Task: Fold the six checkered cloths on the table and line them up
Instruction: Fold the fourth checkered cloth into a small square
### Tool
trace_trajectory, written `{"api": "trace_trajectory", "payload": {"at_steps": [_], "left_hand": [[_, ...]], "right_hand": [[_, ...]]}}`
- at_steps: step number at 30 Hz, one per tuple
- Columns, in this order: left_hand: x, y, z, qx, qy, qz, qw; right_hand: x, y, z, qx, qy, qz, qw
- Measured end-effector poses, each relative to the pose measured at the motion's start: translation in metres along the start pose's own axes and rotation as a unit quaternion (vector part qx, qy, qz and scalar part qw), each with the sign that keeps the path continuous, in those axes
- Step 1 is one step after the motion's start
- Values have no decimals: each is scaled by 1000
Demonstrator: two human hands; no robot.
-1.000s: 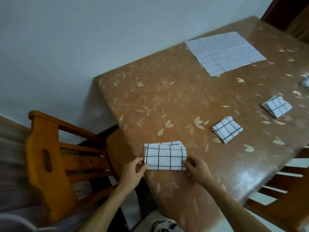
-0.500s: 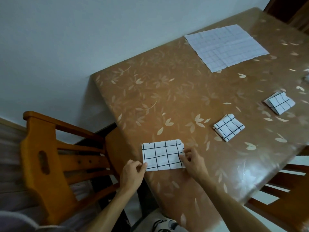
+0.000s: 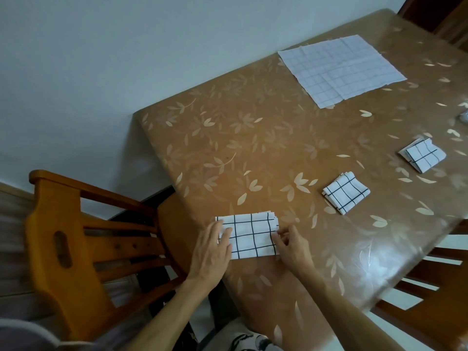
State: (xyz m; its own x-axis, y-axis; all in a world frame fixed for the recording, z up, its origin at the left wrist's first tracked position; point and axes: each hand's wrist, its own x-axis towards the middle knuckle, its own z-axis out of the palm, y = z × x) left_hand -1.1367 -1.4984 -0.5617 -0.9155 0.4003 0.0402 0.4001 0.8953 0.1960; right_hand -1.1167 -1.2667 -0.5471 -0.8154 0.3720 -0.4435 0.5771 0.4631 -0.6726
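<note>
A checkered cloth (image 3: 249, 236), folded into a layered strip, is shown lying near the front edge of a leaf-patterned bench (image 3: 253, 148). Its left end is pressed down by the left hand (image 3: 211, 252), fingers flat and straight. Its right edge is pinched by the curled fingers of the right hand (image 3: 291, 247). To the right, a nearer folded cloth (image 3: 345, 192) and a farther folded cloth (image 3: 423, 154) are set apart in a loose row. An unfolded cloth (image 3: 339, 69) is spread flat at the far side. The strip's layers are slightly fanned at the right end, so a crooked fold could be produced if that end is carried over unsquared. The strip could also be dragged off the near edge if the pressing hand slips.
</note>
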Motion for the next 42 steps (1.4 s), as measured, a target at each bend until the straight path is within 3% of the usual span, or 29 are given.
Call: {"api": "trace_trajectory", "payload": {"at_steps": [3,6,9,13,17,26,32,42], "left_hand": [[6,9,9,25,-56,38,997],[7,10,13,35,-92,35,995],[7,7,13,41,-106,42,993],[7,2,18,44,-119,47,991],[3,-1,21,57,-130,27,990],[13,-2,12,49,-160,-1,986],[57,2,-16,8,-116,-23,993],[53,10,-40,-82,-241,-171,952]], "right_hand": [[-3,-1,0,-12,4,-7,1000],[-12,-3,6,-125,57,-96,986],[-16,-1,23,-223,111,-253,935],[-8,0,57,-330,50,-344,877],[-5,7,75,-355,-7,-333,874],[6,26,40,-385,-13,-247,889],[3,25,29,-387,-19,-245,889],[-36,27,6,-317,-48,-299,899]]}}
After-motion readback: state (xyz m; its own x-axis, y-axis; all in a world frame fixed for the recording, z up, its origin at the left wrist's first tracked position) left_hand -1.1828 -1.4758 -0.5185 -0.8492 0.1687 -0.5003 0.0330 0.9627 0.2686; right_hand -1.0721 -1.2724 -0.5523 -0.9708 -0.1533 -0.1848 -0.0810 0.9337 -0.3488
